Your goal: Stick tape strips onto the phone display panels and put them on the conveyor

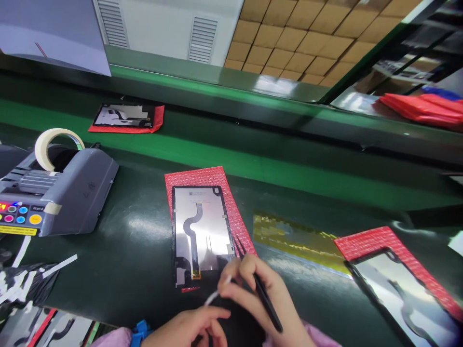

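Observation:
My right hand point(265, 294) is closed around black tweezers point(266, 301), their tips pointing up and away. Its thumb and forefinger also pinch a short white strip point(212, 298), which dangles toward my left hand point(188, 327). That left hand is just below the strip, fingers apart and partly bent, seemingly holding nothing; the frame's lower edge cuts it off. Just beyond both hands lies a display panel point(211, 226), silvery back up, with a dark curved flex cable on it. Beneath the panel is a red bubble-wrap sheet point(235, 212).
Left stands a grey tape dispenser point(83, 188) with a tape roll point(43, 149). White scraps point(21, 284) lie below it. A yellow film sheet point(296, 241) is right of centre. Other panels are at right point(401, 294) and far left point(125, 115). Cardboard boxes point(289, 43) are stacked behind.

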A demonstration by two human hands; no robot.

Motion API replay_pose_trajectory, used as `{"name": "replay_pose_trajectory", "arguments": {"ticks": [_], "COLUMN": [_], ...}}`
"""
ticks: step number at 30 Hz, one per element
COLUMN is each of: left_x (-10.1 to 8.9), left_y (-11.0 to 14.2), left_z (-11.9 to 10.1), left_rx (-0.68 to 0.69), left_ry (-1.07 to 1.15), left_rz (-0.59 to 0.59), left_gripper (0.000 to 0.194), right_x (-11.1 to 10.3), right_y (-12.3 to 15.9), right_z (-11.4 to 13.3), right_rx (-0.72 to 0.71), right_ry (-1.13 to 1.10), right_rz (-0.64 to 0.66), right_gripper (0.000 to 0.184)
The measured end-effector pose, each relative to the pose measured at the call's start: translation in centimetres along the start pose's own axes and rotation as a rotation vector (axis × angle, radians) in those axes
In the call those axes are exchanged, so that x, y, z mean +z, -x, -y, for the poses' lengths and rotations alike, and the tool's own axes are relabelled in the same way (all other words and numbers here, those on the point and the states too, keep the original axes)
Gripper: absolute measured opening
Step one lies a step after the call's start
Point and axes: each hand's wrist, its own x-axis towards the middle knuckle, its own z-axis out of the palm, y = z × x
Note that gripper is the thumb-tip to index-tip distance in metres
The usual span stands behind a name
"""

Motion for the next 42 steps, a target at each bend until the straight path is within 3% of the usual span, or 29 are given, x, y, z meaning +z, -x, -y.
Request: {"name": "replay_pose_trajectory", "arguments": {"ticks": [3,8,12,18,22,25,27,30,33,35,39,41,42], "left_x": [-1.4,-5.0,-7.0,-7.6,-7.6,-7.3,-7.1,-7.1,-8.2,-9.9,-15.2,-17.4,-18.0], "left_y": [0.0,-0.4,-1.2,-1.8,-1.6,-1.6,-1.8,-2.9,-5.5,-8.4,-18.2,-24.0,-26.5], "left_z": [-1.7,-3.7,-3.3,-2.4,-2.3,-2.5,-2.6,-2.1,-1.0,-0.4,-1.3,-2.6,-3.4], "left_rx": [0.094,-0.047,-0.087,-0.125,-0.085,0.073,0.218,0.291,0.249,0.247,0.173,0.140,0.164], "left_ry": [-0.229,-0.926,-1.272,-1.432,-1.429,-1.379,-1.334,-1.333,-1.383,-1.423,-1.323,-1.062,-0.912], "left_rz": [-0.077,-0.230,-0.266,-0.248,-0.276,-0.277,-0.148,0.021,-0.017,-0.104,-0.474,-0.675,-0.696], "left_gripper": [0.058,0.050,0.056,0.064,0.060,0.038,0.034,0.060,0.067,0.062,0.049,0.056,0.061], "right_x": [-0.5,0.3,0.8,1.0,1.4,0.5,-1.3,-6.1,-11.0,-13.0,-13.9,-14.6,-15.2], "right_y": [-5.0,-10.8,-11.9,-12.4,-13.8,-14.6,-13.8,-10.4,-5.6,-2.9,-0.8,-0.3,0.4], "right_z": [0.3,-0.6,-0.5,-1.1,-2.1,-2.3,-2.3,-3.2,-5.8,-7.6,-9.1,-8.6,-8.3], "right_rx": [-0.012,0.021,-0.002,0.008,-0.056,-0.104,-0.115,-0.130,-0.106,-0.093,-0.106,-0.126,-0.135], "right_ry": [0.211,0.482,0.599,0.607,0.626,0.650,0.667,0.721,0.929,1.084,1.182,1.214,1.246], "right_rz": [0.133,0.315,0.317,0.287,0.102,-0.126,-0.244,-0.426,-0.654,-0.697,-0.619,-0.616,-0.636], "right_gripper": [0.050,0.046,0.038,0.036,0.039,0.033,0.028,0.034,0.040,0.039,0.024,0.016,0.012]}}
